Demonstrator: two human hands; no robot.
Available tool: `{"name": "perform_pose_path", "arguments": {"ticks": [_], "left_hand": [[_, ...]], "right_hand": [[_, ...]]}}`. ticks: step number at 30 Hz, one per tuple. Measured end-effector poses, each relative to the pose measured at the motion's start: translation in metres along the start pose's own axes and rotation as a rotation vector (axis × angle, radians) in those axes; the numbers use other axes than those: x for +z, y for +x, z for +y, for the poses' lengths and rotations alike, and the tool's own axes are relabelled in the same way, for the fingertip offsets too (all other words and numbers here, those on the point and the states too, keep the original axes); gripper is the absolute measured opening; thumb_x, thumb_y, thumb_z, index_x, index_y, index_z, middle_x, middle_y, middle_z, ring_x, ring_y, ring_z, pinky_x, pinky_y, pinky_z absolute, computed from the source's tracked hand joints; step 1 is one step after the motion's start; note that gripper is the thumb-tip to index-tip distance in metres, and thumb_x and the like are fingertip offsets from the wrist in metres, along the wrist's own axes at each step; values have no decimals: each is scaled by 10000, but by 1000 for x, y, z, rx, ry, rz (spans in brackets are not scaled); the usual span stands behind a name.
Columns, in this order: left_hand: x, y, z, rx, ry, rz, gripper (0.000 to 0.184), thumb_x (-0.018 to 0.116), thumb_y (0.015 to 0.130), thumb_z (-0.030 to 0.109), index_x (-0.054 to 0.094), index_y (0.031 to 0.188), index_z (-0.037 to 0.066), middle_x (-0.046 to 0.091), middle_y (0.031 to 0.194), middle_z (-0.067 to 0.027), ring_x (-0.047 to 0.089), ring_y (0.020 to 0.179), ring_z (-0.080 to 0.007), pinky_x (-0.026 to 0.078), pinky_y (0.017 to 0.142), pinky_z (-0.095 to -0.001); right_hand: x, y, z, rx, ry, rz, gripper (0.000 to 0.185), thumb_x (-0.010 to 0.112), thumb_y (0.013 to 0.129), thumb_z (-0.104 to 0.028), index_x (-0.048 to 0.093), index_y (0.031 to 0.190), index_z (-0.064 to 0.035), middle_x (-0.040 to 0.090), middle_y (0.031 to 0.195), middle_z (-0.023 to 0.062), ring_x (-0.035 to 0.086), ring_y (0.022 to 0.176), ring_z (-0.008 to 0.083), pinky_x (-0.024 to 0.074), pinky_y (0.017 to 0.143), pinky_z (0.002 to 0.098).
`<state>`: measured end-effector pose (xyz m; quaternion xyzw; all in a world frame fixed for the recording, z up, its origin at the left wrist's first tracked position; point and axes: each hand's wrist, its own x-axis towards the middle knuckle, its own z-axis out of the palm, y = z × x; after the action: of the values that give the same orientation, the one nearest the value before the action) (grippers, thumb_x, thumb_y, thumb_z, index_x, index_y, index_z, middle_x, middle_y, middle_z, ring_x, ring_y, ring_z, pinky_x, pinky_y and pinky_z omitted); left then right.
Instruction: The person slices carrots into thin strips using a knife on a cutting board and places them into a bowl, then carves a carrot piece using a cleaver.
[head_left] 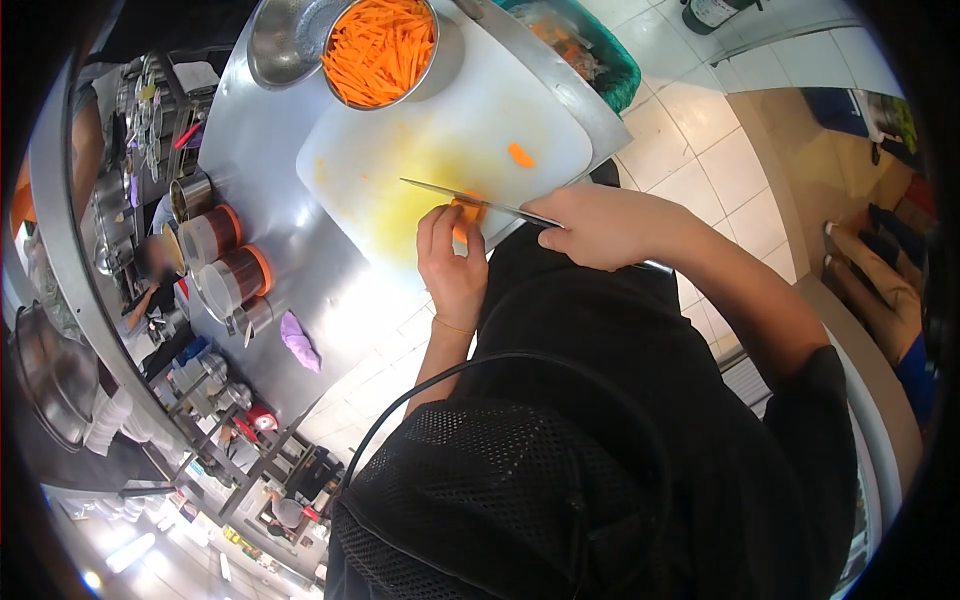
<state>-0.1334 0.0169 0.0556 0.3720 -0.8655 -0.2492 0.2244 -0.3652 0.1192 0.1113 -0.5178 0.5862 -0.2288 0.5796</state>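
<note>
My right hand (597, 226) is closed round the handle of a kitchen knife (432, 187), whose blade points left. Below the blade, the fingertips of my left hand (452, 258) grip a short piece of carrot (463, 228) on the white cutting board (350, 160). The blade crosses the upper part of that piece; whether it has cut in, I cannot tell. Another small carrot piece (521, 155) lies apart on the board's right side. At the top of the board, a metal bowl (382, 60) is filled with carrot sticks.
A second metal bowl (280, 45) stands beside the full one. Containers with orange rims (232, 280) and a purple cloth (299, 341) are on the steel table (330, 320). A green-lined bin (622, 70) with scraps stands past the table's edge. Other people are in the background.
</note>
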Motion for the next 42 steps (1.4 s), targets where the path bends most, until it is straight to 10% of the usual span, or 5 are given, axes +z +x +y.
{"name": "perform_pose_path", "arguments": {"ticks": [1,7,17,25,42], "left_hand": [[0,0,0,0,0,1,255,754,867,-13,698,1114,-42,694,1117,-190,683,1011,-341,557,904,-397],[0,0,0,4,10,0,249,759,864,-20,697,1105,-42,695,1112,-189,685,1001,-334,559,897,-396],[2,-3,-3,32,17,17,240,763,871,-17,691,1100,-37,689,1118,-181,687,997,-330,568,898,-397],[6,-10,-3,-1,-5,38,332,740,888,2,653,1208,-13,645,1199,-191,646,1087,-382,543,940,-441],[-9,39,10,-344,-10,-286,424,824,859,180,682,1191,-43,708,1099,-193,710,979,-303,580,866,-401]], "right_hand": [[0,1,0,-37,52,29,480,512,986,-92,534,1455,8,696,787,209,699,610,325,588,626,439],[-23,-10,-25,178,167,-147,472,523,1050,-118,491,1512,-23,562,688,97,525,459,157,490,481,335],[-9,-8,-4,100,163,-76,524,511,986,-95,503,1506,-29,627,668,141,597,454,227,546,511,385],[12,-34,9,-97,6,415,416,621,1002,-176,607,1404,-70,740,1017,215,710,948,428,552,861,508],[38,-74,10,112,35,471,519,646,1027,-226,540,1528,-144,725,1032,274,684,945,467,539,865,507]]}}
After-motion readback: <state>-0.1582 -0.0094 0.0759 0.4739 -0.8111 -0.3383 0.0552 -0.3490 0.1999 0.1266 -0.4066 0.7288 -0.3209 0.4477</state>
